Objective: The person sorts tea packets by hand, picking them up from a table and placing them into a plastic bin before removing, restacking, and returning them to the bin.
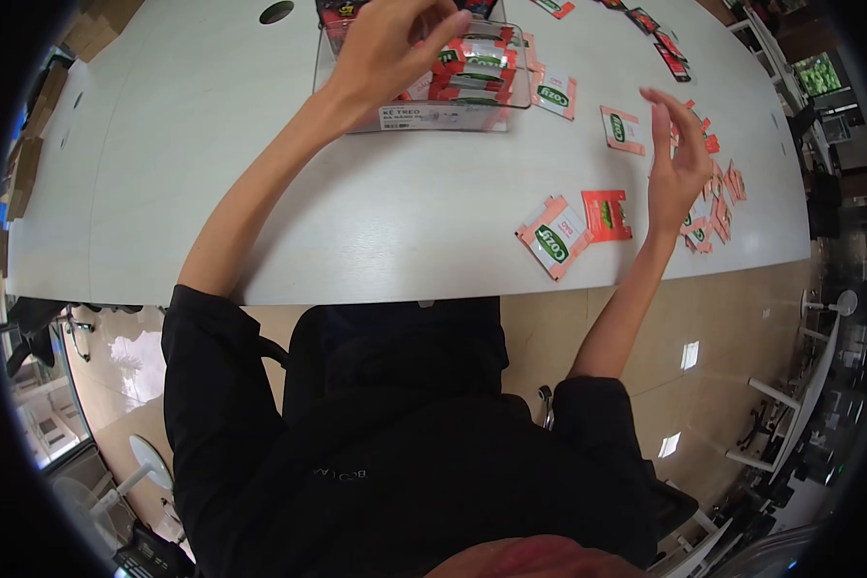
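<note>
My left hand [390,43] hovers over a clear plastic box [424,114] that holds several orange-and-green sachets [477,60]; its fingers are curled, and I cannot see anything between them. My right hand [674,169] is raised above the white table [212,173] with fingers spread and nothing in it. It is above a heap of the same sachets [713,207]. Two sachets [554,236] lie near the table's front edge, left of my right hand, and a single sachet [622,130] lies further back.
More sachets [554,94] lie right of the box, and dark red packets [669,53] are strewn at the far right. A round cable hole [276,12] is at the table's far side. Cardboard [29,144] lies beyond the left edge. White furniture [809,366] stands on the floor at right.
</note>
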A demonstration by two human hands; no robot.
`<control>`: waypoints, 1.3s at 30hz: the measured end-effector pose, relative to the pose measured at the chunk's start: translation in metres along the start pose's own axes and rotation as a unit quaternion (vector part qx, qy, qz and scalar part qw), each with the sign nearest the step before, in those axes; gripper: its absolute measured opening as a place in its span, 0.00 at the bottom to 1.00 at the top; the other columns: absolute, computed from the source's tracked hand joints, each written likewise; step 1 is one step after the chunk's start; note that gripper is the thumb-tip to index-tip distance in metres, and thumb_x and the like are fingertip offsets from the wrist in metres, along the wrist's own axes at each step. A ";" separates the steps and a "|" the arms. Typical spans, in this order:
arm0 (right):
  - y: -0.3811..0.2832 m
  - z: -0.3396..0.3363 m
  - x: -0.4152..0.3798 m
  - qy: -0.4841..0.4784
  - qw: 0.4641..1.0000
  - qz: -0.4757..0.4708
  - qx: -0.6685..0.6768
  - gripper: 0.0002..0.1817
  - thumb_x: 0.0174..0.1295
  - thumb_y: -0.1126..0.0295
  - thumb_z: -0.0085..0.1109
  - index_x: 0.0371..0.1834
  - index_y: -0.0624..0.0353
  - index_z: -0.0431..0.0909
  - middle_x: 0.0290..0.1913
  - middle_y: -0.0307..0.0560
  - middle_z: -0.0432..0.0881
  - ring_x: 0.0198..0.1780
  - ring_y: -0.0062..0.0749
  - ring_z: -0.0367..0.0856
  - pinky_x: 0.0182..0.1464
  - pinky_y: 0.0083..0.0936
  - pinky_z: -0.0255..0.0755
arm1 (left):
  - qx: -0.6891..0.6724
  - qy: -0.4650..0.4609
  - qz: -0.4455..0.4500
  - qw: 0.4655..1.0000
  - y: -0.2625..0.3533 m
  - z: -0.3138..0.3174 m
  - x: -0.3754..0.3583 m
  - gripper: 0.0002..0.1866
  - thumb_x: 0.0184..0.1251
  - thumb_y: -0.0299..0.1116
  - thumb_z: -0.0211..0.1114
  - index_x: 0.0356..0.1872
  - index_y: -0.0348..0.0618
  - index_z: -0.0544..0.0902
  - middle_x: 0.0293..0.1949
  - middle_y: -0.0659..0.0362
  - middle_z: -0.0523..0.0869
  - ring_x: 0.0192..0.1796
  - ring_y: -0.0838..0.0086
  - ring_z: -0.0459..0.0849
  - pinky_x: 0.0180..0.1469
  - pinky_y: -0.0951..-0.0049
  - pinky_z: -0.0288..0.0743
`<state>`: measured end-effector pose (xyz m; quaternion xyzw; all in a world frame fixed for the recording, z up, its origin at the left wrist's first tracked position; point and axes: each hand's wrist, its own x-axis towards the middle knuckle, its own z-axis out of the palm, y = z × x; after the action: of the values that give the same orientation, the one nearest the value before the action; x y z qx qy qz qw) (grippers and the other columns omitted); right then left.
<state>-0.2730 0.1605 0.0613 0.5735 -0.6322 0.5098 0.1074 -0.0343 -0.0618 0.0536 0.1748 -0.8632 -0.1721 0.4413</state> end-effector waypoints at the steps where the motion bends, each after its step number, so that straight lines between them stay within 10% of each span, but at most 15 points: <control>1: 0.001 -0.010 -0.021 0.060 0.990 0.116 0.054 0.09 0.72 0.73 0.63 0.51 0.57 0.89 0.49 0.42 0.90 0.59 0.31 0.81 0.65 0.31 0.70 | 0.056 0.036 0.074 0.995 0.006 -0.004 0.001 0.11 0.74 0.39 0.70 0.36 0.41 0.87 0.25 0.63 0.84 0.26 0.77 0.81 0.30 0.74 0.70; 10: -0.006 -0.056 -0.119 0.035 0.972 0.205 -0.106 0.12 0.71 0.68 0.65 0.54 0.57 0.87 0.54 0.45 0.88 0.62 0.38 0.78 0.66 0.34 0.69 | 0.026 -0.023 0.226 0.973 0.126 0.049 -0.020 0.11 0.66 0.37 0.75 0.37 0.43 0.84 0.30 0.61 0.85 0.33 0.69 0.85 0.35 0.67 0.79; 17: -0.007 -0.047 -0.141 -0.015 0.952 0.215 -0.218 0.19 0.69 0.57 0.68 0.52 0.61 0.84 0.60 0.53 0.77 0.65 0.49 0.72 0.68 0.45 0.64 | 0.054 -0.247 0.023 0.967 0.132 0.154 -0.043 0.18 0.65 0.46 0.74 0.45 0.42 0.85 0.46 0.57 0.84 0.56 0.63 0.82 0.44 0.62 0.82; 26: -0.006 -0.035 -0.144 -0.004 0.948 0.240 -0.211 0.21 0.66 0.56 0.72 0.51 0.63 0.83 0.58 0.55 0.75 0.65 0.49 0.68 0.68 0.44 0.64 | -0.058 -0.316 -0.051 0.946 0.134 0.161 -0.033 0.18 0.60 0.42 0.78 0.43 0.41 0.87 0.41 0.58 0.89 0.46 0.65 0.86 0.45 0.64 0.80; 32: 0.000 -0.039 -0.120 0.042 0.962 0.248 -0.108 0.15 0.65 0.60 0.72 0.46 0.60 0.88 0.46 0.45 0.87 0.54 0.40 0.79 0.62 0.38 0.68 | -0.241 -0.205 -0.024 0.948 0.132 0.129 -0.021 0.14 0.57 0.38 0.81 0.41 0.43 0.90 0.28 0.60 0.89 0.27 0.77 0.74 0.31 0.73 0.67; 39: -0.053 0.000 0.010 0.079 0.996 0.033 0.001 0.08 0.64 0.65 0.73 0.41 0.55 0.91 0.35 0.39 0.90 0.42 0.29 0.81 0.42 0.30 0.69 | -0.165 -0.011 -0.010 0.986 0.099 0.013 0.012 0.13 0.66 0.40 0.77 0.43 0.43 0.91 0.34 0.64 0.92 0.33 0.85 0.78 0.36 0.80 0.68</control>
<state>-0.2320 0.1636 0.0960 0.5106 -0.6399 0.5571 0.1393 -0.0669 0.0217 0.0995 0.1061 -0.8260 -0.3184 0.4529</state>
